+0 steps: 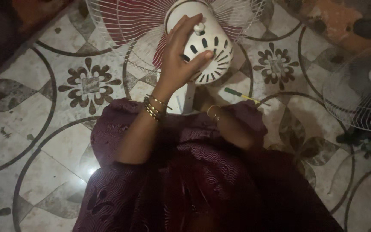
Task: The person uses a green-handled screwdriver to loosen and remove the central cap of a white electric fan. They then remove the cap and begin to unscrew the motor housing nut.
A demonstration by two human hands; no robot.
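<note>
The patterned tile floor [44, 111] is taking up most of the view, with the person's maroon garment [202, 180] spreading across the lower middle. A pedestal fan is lying on the floor at top centre, its wire grille [125, 25] showing red blades [121, 21] behind it and its white motor housing [213, 43] facing the camera, vent slots and a small knob [199, 28] on top. A second fan's grille [361, 94] is sitting at the right edge, well apart. The left hand [181, 51] is spreading wide over the housing, thumb pressing near the slots, fingers reaching toward the knob; gold bangles [153, 107] are hanging at the wrist. The right hand [220, 114] is sitting low beside the white stem, mostly dark, so its state cannot be told. A green-handled screwdriver [241, 95] is lying on the tiles just right of the housing. Risk, as judged: the housing is being steadied by one open palm only, so it could be rolling or slipping on the smooth tile; bangles or fingertips could be catching in the slots or grille wires; dim light is making small parts easy to lose.
</note>
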